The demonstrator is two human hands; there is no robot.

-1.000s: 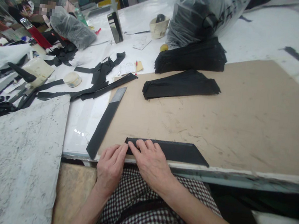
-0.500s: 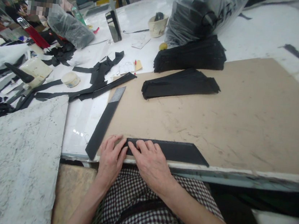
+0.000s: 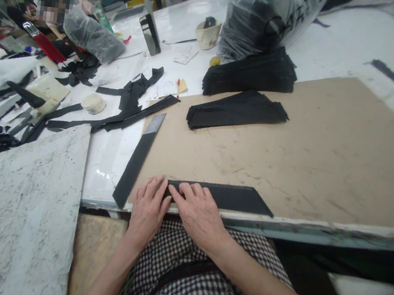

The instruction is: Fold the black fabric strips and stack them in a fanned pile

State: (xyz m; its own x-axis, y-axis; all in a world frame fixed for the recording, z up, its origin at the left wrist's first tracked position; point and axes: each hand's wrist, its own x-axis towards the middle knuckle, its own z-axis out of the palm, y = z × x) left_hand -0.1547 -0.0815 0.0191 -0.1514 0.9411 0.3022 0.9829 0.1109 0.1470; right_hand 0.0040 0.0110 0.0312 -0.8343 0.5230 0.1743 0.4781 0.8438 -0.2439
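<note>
Brown cardboard board (image 3: 290,144) is carrying a black fabric strip (image 3: 233,199) along its near edge. The right hand (image 3: 199,212) is lying open, fingertips (image 3: 181,191) pressing the strip's left end. The left hand (image 3: 148,206), open too, is resting just beside it. Flat, even pressure is probably serving best. The hands are hiding the strip's tip.
</note>
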